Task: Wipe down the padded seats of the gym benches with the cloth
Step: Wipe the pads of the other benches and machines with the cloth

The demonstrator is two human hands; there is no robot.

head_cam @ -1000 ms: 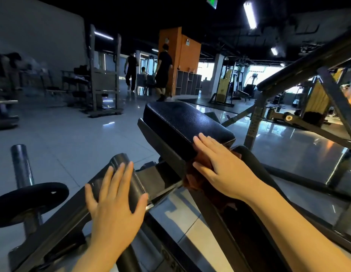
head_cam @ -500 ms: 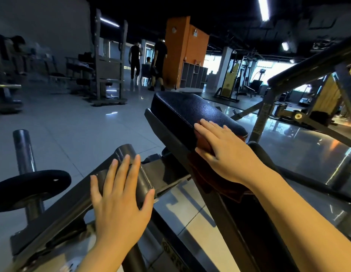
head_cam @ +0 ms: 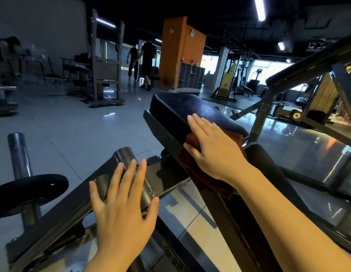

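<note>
The floor (head_cam: pixel 76 132) spreads grey and glossy; the frame (head_cam: pixel 72 209) crosses it, a black plate (head_cam: pixel 27 191) on its post at left; the seat (head_cam: pixel 192 114) tilts up ahead; the left hand (head_cam: pixel 123 218) lies flat on the frame, fingers (head_cam: pixel 129 177) straight; the right hand (head_cam: pixel 214 150) presses the brown cloth (head_cam: pixel 206 179) against the seat's near edge, fingers extended, gripping nothing.

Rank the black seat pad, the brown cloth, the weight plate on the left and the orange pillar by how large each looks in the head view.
1. black seat pad
2. orange pillar and weight plate: too alike to split; the pillar is far off, the plate near.
3. brown cloth, mostly hidden under the right hand.
</note>
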